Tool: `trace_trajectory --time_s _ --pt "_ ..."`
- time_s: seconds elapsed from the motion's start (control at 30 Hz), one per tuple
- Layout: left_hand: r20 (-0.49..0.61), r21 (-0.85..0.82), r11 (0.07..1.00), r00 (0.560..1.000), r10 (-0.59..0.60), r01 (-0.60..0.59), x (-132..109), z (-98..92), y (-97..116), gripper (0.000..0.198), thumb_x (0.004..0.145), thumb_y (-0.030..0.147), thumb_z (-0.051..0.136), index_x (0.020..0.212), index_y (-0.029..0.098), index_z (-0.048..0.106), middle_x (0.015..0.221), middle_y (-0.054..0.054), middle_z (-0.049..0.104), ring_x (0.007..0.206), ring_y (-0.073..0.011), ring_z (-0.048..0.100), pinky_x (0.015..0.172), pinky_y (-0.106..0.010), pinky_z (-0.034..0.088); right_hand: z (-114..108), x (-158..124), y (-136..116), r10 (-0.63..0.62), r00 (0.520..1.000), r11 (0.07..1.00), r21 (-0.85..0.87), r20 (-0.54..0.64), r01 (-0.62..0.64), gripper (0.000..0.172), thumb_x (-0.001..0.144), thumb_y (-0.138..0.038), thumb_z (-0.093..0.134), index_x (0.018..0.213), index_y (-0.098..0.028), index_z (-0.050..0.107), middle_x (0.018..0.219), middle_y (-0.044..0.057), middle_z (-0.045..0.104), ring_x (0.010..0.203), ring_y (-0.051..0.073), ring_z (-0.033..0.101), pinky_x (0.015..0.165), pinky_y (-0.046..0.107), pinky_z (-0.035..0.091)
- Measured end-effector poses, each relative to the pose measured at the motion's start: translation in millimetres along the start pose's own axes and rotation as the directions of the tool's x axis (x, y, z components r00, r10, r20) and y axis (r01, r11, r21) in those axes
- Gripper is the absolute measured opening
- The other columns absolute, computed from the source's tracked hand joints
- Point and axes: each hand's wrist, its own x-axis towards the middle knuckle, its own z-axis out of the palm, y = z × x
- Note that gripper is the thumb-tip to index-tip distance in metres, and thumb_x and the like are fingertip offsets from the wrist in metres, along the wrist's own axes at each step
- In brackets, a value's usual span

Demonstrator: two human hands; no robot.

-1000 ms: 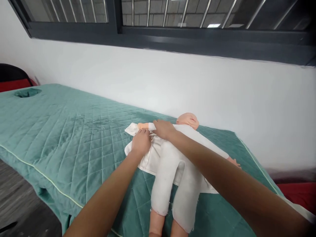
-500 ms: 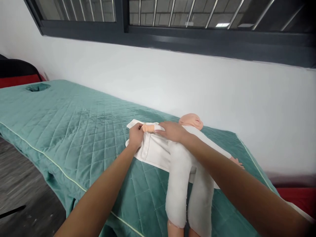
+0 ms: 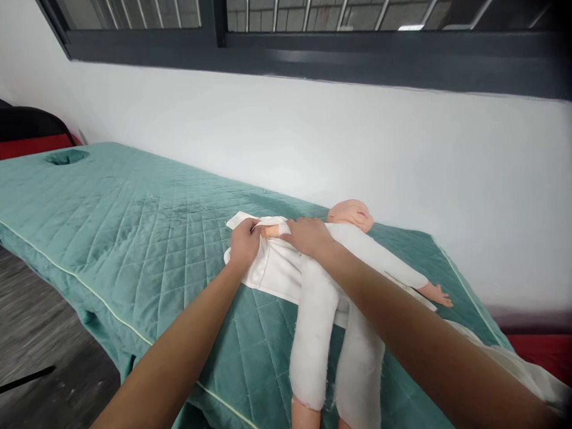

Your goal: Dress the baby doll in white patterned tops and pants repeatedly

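Observation:
A baby doll [image 3: 313, 328] with a pink head and white cloth body lies on its back over a spread white garment [image 3: 279, 271]. My left hand [image 3: 244, 244] is closed on the garment's cloth, right beside the doll's hand. A fold of this cloth lies over part of the doll's forearm [image 3: 270, 231]. My right hand [image 3: 308, 235] is closed around the same arm, higher up near the shoulder, with its fingertips partly hidden. The doll's other arm [image 3: 435, 293] stretches out to the right, its hand bare.
Beneath the doll is a bed with a green quilted cover [image 3: 156, 238], which has a face hole [image 3: 67, 157] at its far left end. A white wall [image 3: 223, 131] and a dark window frame [image 3: 357, 53] stand behind. Something red and black [image 3: 36, 131] is at the left.
My left hand has drawn the cloth up over the doll's hand, which was bare before. My right hand stays on the arm. The doll's legs have shifted slightly left in view.

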Motion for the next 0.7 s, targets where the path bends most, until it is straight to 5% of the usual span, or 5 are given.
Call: trace_trajectory --time_s 0.13,0.4,0.6,0.7 --pt "0.03 0.22 0.951 0.976 0.217 -0.218 -6 2.7 1 0.02 0.089 0.02 0.048 0.096 0.019 0.067 0.097 -0.005 0.07 0.095 -0.0214 0.063 0.084 -0.032 0.045 4 6 -7 0.023 1.0 1.0 -0.007 0.006 -0.023 0.05 0.097 -0.05 0.043 0.129 -0.013 0.052 0.114 0.021 0.067 0.105 0.035 0.063 0.087 0.045 0.044" --pt "0.127 0.439 0.825 0.933 0.336 -0.357 -14 1.1 8 0.02 0.095 0.022 0.045 0.103 0.019 0.063 0.097 -0.007 0.067 0.094 -0.022 0.062 0.08 -0.032 0.045 9 11 -7 0.044 0.999 0.999 -0.005 -0.002 -0.044 0.048 0.097 -0.048 0.043 0.128 -0.012 0.051 0.112 0.021 0.067 0.104 0.033 0.063 0.088 0.044 0.043" --pt "0.433 0.483 0.617 0.782 0.449 -0.622 -18 7.7 18 0.022 0.095 0.019 0.042 0.102 0.019 0.063 0.094 -0.008 0.066 0.091 -0.0235 0.06 0.078 -0.035 0.044 10 14 -12 0.075 0.997 0.997 0.018 -0.017 -0.075 0.033 0.094 -0.024 0.048 0.124 -0.012 0.053 0.107 0.02 0.069 0.102 0.033 0.065 0.088 0.044 0.044" --pt "0.44 0.452 0.608 0.756 0.485 -0.653 -18 9.1 19 0.022 0.097 0.024 0.042 0.097 0.018 0.063 0.092 -0.008 0.065 0.091 -0.0239 0.058 0.08 -0.036 0.043 5 11 -14 0.076 0.996 0.996 0.045 -0.039 -0.074 0.032 0.091 -0.021 0.05 0.122 -0.012 0.054 0.108 0.02 0.069 0.101 0.032 0.065 0.088 0.043 0.044"
